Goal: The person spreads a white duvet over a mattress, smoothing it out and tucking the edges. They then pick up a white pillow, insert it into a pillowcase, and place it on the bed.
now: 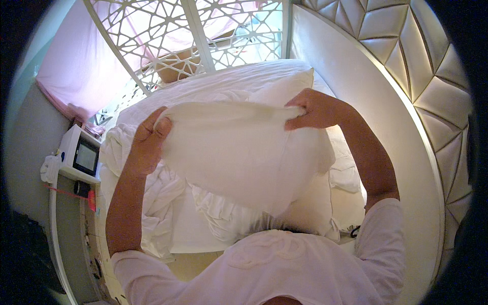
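A white cloth [232, 152], possibly a pillowcase, hangs spread between my two hands above the bed. My left hand [152, 131] pinches its upper left corner between thumb and fingers. At the upper right corner, my right hand [312, 110] grips the edge in the same way. Behind and below the cloth lie a white pillow [312, 206] and a rumpled white sheet or duvet [160, 206]. Another white pillow [297, 82] rests towards the far side of the bed. The cloth hides the middle of the mattress.
A padded headboard panel [404, 49] lines the wall on the right. Beyond the bed stands a white lattice partition [198, 38], with a pink curtain [84, 68] at its left. A white cabinet [78, 154] with a dark-framed front is at the left, near a black cylindrical object [81, 188].
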